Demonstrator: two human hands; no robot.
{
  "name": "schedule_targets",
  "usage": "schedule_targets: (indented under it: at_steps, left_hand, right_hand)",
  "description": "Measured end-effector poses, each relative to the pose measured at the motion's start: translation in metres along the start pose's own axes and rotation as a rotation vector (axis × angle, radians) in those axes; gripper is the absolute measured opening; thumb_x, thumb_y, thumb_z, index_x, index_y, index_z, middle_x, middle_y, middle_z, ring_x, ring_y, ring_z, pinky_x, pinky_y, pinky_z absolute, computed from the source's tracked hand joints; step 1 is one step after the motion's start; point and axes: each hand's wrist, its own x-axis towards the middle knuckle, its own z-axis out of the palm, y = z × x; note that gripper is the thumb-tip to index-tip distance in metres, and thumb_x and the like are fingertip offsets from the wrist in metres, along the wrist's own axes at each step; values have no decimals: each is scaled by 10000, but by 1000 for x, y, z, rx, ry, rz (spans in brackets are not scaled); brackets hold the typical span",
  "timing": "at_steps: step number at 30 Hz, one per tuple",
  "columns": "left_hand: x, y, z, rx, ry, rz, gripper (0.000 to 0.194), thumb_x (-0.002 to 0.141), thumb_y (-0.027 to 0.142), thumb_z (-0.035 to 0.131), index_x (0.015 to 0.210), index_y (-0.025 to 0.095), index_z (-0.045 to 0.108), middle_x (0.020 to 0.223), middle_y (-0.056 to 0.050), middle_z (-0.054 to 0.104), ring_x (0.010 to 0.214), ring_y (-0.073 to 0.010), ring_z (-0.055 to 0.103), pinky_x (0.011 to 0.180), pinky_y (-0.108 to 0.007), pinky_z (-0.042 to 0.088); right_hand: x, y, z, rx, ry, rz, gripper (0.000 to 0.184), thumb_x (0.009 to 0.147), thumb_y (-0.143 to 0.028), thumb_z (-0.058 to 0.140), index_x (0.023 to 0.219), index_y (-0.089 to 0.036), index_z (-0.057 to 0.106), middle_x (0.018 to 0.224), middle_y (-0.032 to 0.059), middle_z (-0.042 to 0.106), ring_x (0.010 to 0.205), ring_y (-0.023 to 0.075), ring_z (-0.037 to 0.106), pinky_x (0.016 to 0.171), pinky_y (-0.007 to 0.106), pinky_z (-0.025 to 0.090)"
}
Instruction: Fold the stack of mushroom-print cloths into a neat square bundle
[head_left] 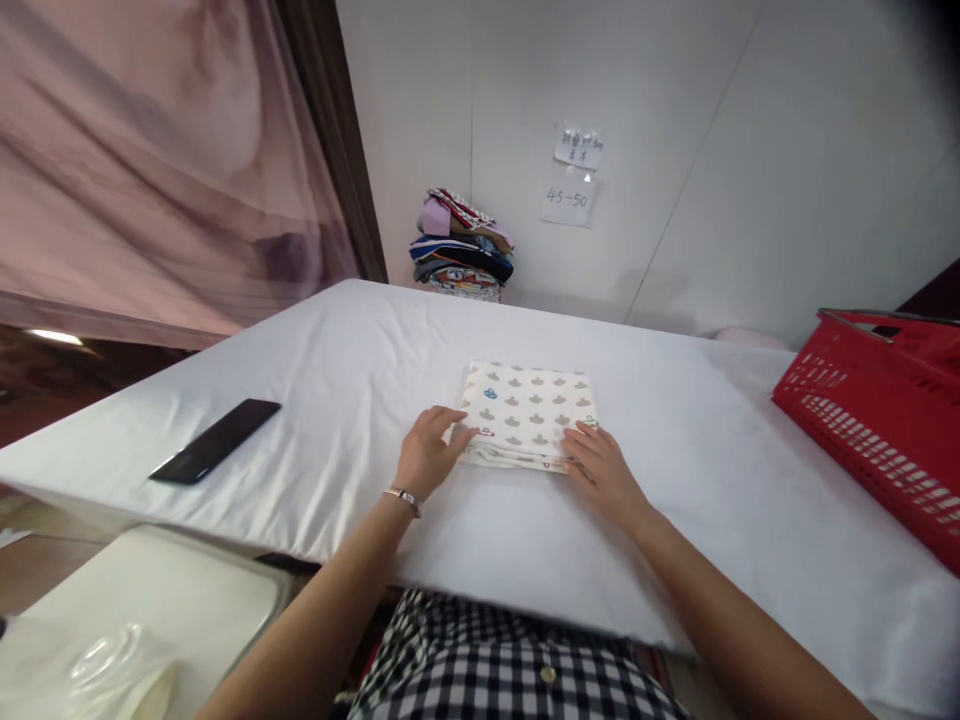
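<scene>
A folded white cloth with a grey printed pattern lies on the white-covered table, right in front of me. My left hand rests at the cloth's near left corner, fingers curled onto its edge. My right hand lies at the near right corner, fingers bent and pressing on the fabric's edge. Both hands touch the cloth; neither lifts it. A thin bracelet sits on my left wrist.
A black phone lies on the table to the left. A red plastic basket stands at the right edge. A stack of folded clothes sits against the far wall under paper notes. A white chair seat is at lower left.
</scene>
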Motion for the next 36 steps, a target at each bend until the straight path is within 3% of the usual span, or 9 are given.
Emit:
schedule_targets:
  at_steps: [2, 6, 13, 17, 23, 29, 36]
  left_hand:
    - [-5, -1, 3, 6, -33, 102, 261, 804, 395, 552, 992, 229, 623, 1020, -41, 586, 924, -174, 537, 717, -265, 468]
    - [-11, -9, 10, 49, -21, 165, 219, 799, 300, 573, 997, 216, 616, 1017, -47, 578, 972, -184, 517, 822, -311, 459]
    - [-6, -4, 6, 147, -72, 295, 262, 777, 216, 585, 1038, 215, 607, 1033, -58, 570, 953, -197, 507, 843, -354, 433]
    - [-5, -3, 9, 177, -82, 277, 206, 777, 184, 563, 968, 212, 636, 979, -54, 589, 896, -190, 520, 815, -346, 429]
    - [-5, -8, 9, 168, -61, 236, 153, 814, 235, 532, 897, 218, 660, 933, -45, 612, 856, -180, 534, 789, -331, 418]
    - [-6, -12, 4, 258, -47, 232, 192, 819, 214, 496, 935, 226, 648, 946, -53, 615, 867, -190, 546, 773, -331, 424]
    - [-8, -12, 7, 253, -41, 124, 223, 775, 150, 462, 918, 217, 620, 943, -36, 603, 830, -167, 567, 710, -283, 445]
  right_hand:
    - [10, -5, 0, 19, -26, -11, 257, 903, -286, 377, 1070, -246, 568, 1158, 48, 593, 1225, 233, 410, 1024, 491, 261]
    - [15, 1, 5, 54, -69, -52, 241, 898, -284, 390, 1040, -249, 580, 1107, 46, 614, 1099, 202, 509, 979, 449, 332]
    - [4, 19, 18, 77, 100, -17, 289, 915, -289, 367, 1086, -229, 592, 1107, 50, 629, 1048, 202, 548, 934, 421, 409]
    - [3, 21, 15, 65, 217, 46, 302, 918, -290, 355, 1077, -221, 602, 1058, 62, 646, 996, 214, 570, 865, 405, 455]
    - [-3, 25, 15, 63, 126, -81, 280, 917, -270, 381, 1064, -208, 611, 1096, 66, 630, 1048, 207, 544, 903, 411, 431]
    - [-2, 16, 18, 68, 134, -84, 293, 917, -268, 366, 1069, -227, 613, 1087, 73, 629, 1043, 218, 551, 904, 443, 429]
    - [-2, 10, 18, 52, 125, -107, 276, 902, -292, 401, 1102, -231, 582, 1121, 72, 610, 1068, 224, 533, 911, 438, 424]
